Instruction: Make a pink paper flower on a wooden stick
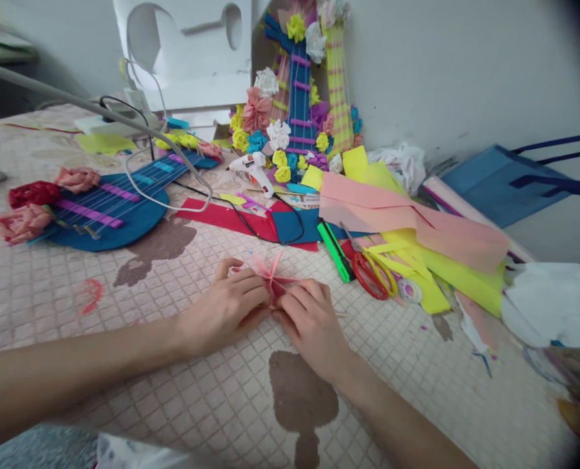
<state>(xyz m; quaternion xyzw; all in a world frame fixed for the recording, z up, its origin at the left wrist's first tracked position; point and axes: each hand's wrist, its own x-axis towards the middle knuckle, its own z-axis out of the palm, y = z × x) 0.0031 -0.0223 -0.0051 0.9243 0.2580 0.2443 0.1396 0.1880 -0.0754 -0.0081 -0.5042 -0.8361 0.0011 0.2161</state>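
Between my two hands, low over the quilted tablecloth (212, 384), is a small folded pink paper piece (270, 273) with thin strips standing up from it. My left hand (238, 296) pinches its left side, fingers curled over it. On the other side, my right hand (309, 312) has its fingertips and thumb closed on the lower right part. A thin stick (341, 314) pokes out just right of my right hand. The fingers cover much of the pink piece, so its full shape is hidden.
A blue paper guitar (109, 221) with paper roses lies at left. Behind are a glue gun (255, 170) and its looping cord. A green cutter (335, 251), red-handled scissors (371, 273), a tape roll (410, 290) and pink sheets (368, 202) sit at right. Flowered guitars lean on the wall.
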